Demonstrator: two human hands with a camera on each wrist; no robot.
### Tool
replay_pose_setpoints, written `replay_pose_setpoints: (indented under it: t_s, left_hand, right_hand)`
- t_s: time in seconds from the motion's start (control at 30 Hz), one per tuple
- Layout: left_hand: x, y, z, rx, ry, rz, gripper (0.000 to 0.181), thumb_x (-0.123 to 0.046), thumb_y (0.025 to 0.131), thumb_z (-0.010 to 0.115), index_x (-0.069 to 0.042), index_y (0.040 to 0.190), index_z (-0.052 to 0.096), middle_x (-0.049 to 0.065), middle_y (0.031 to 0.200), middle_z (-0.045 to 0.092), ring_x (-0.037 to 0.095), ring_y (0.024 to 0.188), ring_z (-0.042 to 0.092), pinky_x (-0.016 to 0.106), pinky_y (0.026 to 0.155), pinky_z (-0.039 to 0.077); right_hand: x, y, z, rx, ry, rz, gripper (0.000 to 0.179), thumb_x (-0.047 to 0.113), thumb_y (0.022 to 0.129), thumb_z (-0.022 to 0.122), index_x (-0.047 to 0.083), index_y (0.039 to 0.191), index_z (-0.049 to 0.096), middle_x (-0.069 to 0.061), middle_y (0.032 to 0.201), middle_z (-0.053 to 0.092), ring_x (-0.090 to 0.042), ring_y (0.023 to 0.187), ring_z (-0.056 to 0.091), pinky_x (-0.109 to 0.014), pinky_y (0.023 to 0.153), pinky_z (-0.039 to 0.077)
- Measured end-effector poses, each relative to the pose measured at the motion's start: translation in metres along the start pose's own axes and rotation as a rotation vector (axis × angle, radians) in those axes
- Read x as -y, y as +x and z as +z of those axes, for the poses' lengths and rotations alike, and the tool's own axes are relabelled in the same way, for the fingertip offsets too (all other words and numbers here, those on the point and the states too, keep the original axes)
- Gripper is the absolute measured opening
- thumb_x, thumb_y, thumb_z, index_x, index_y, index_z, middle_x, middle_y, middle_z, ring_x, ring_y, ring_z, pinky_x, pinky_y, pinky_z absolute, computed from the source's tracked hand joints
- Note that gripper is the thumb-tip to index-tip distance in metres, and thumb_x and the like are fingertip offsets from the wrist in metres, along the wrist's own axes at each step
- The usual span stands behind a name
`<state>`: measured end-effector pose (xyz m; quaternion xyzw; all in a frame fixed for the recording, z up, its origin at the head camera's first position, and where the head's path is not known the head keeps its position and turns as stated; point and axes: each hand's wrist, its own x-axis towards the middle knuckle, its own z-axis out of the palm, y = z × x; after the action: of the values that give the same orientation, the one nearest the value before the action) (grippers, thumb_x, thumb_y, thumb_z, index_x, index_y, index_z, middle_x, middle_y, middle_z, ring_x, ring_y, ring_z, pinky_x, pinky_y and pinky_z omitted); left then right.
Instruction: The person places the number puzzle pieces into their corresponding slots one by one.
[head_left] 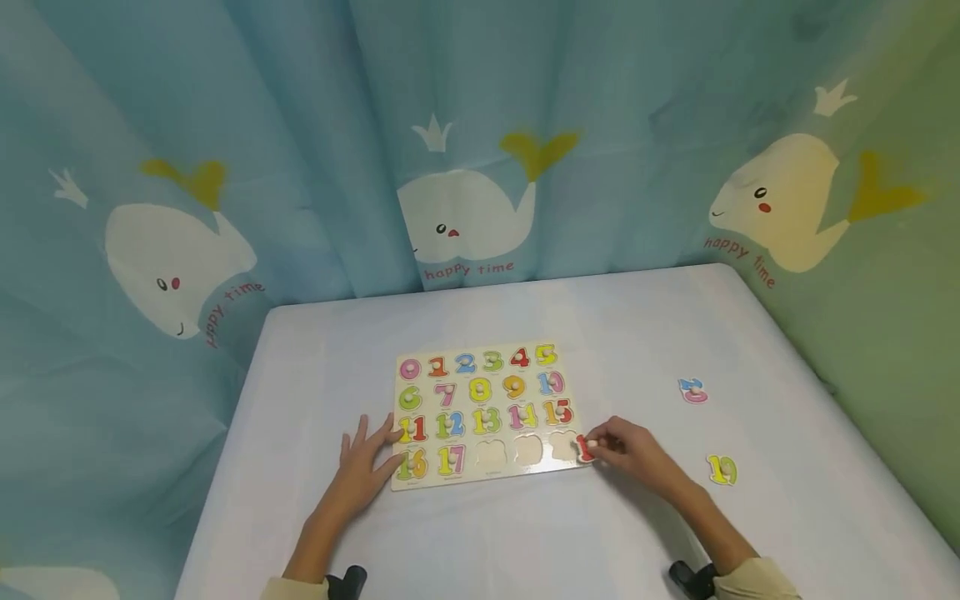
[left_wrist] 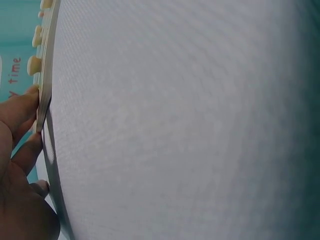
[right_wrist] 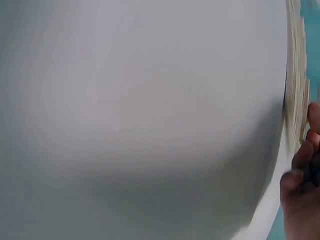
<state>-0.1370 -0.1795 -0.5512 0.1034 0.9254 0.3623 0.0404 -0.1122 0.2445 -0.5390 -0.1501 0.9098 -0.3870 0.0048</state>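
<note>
A number puzzle board [head_left: 480,482] lies on the table, its knobbed number pieces set in rows, with three bare recesses in the bottom row. My left hand [head_left: 362,462] rests at the board's left edge, fingertips touching it beside the 11 and 16; the left wrist view shows those fingers [left_wrist: 20,112] at the rim. At the bottom right corner, my right hand [head_left: 633,450] pinches a number piece [head_left: 582,450] by its knob. A red 1 shows on it; the fingers hide the rest. In the right wrist view the piece [right_wrist: 306,107] overlaps the board's edge.
On the right side of the white table [head_left: 315,367] lie two loose pieces: a blue and pink one [head_left: 692,391] farther back and a yellow-green one [head_left: 722,470] nearer. A curtain [head_left: 315,150] printed with whales hangs around the table's back and sides.
</note>
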Motion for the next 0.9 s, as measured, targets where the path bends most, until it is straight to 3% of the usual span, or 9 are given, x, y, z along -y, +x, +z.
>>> replay_pose_setpoints:
  t_s: [0.13, 0.27, 0.4, 0.5, 0.63, 0.7, 0.8, 0.9]
  left_hand:
    - [0.004, -0.002, -0.003, -0.003, 0.004, -0.001, 0.041, -0.023, 0.087, 0.067, -0.009, 0.124, 0.06, 0.012, 0.147, 0.035, 0.042, 0.139, 0.006, 0.058, 0.108, -0.005]
    - [0.003, 0.0, -0.002, 0.018, 0.002, -0.007, 0.041, -0.025, 0.087, 0.067, -0.01, 0.125, 0.06, 0.01, 0.148, 0.034, 0.039, 0.14, 0.005, 0.056, 0.109, -0.006]
    - [0.002, -0.002, -0.003, 0.011, 0.005, -0.017, 0.04, -0.024, 0.087, 0.067, -0.01, 0.124, 0.061, 0.011, 0.147, 0.035, 0.04, 0.14, 0.006, 0.057, 0.109, -0.006]
    - [0.002, -0.001, -0.003, 0.0, 0.005, -0.01, 0.039, -0.023, 0.087, 0.067, -0.009, 0.123, 0.061, 0.011, 0.147, 0.036, 0.04, 0.14, 0.006, 0.057, 0.109, -0.006]
    - [0.003, 0.0, -0.002, 0.005, 0.009, -0.004, 0.039, -0.024, 0.087, 0.067, -0.01, 0.123, 0.06, 0.011, 0.147, 0.035, 0.04, 0.14, 0.006, 0.056, 0.109, -0.006]
    - [0.003, -0.001, -0.001, 0.013, 0.008, -0.006, 0.039, -0.023, 0.087, 0.067, -0.009, 0.123, 0.06, 0.01, 0.147, 0.035, 0.04, 0.14, 0.005, 0.056, 0.109, -0.006]
    - [0.003, -0.001, -0.001, 0.018, 0.011, -0.012, 0.04, -0.024, 0.087, 0.067, -0.01, 0.124, 0.06, 0.01, 0.147, 0.034, 0.039, 0.14, 0.005, 0.056, 0.109, -0.006]
    - [0.001, -0.002, -0.004, 0.019, 0.013, -0.018, 0.041, -0.024, 0.087, 0.066, -0.009, 0.125, 0.06, 0.011, 0.147, 0.034, 0.04, 0.14, 0.005, 0.057, 0.109, -0.005]
  right_hand:
    - [0.03, 0.025, 0.042, 0.049, 0.019, -0.087, 0.013, 0.013, 0.079, 0.076, 0.014, 0.091, 0.069, 0.013, 0.079, 0.052, -0.006, 0.073, 0.048, -0.022, 0.064, 0.046]
    - [0.054, 0.045, 0.077, 0.006, -0.053, -0.165, 0.011, 0.016, 0.076, 0.078, 0.014, 0.085, 0.072, 0.014, 0.072, 0.051, -0.004, 0.068, 0.045, -0.022, 0.061, 0.041]
    - [0.071, 0.057, 0.099, -0.05, -0.127, -0.172, 0.012, 0.019, 0.072, 0.081, 0.017, 0.081, 0.073, 0.015, 0.065, 0.049, -0.004, 0.066, 0.043, -0.025, 0.061, 0.034]
    - [0.075, 0.06, 0.103, -0.051, -0.184, -0.152, 0.013, 0.023, 0.073, 0.081, 0.018, 0.083, 0.074, 0.016, 0.065, 0.048, -0.005, 0.068, 0.042, -0.026, 0.061, 0.032]
    - [0.068, 0.053, 0.093, -0.022, -0.169, -0.192, 0.024, 0.022, 0.077, 0.078, 0.015, 0.1, 0.072, 0.011, 0.075, 0.051, -0.007, 0.072, 0.043, -0.026, 0.063, 0.036]
    - [0.057, 0.044, 0.08, -0.06, -0.12, -0.191, 0.027, 0.018, 0.08, 0.075, 0.011, 0.105, 0.07, 0.007, 0.081, 0.054, -0.009, 0.075, 0.046, -0.027, 0.065, 0.04]
    - [0.035, 0.022, 0.047, -0.209, -0.115, -0.116, 0.023, 0.005, 0.082, 0.071, 0.005, 0.104, 0.068, 0.0, 0.085, 0.059, -0.014, 0.078, 0.052, -0.031, 0.066, 0.046]
    - [0.007, -0.008, 0.004, -0.387, -0.252, -0.008, 0.018, -0.004, 0.077, 0.071, 0.0, 0.094, 0.067, -0.009, 0.081, 0.058, -0.025, 0.076, 0.054, -0.04, 0.062, 0.045]
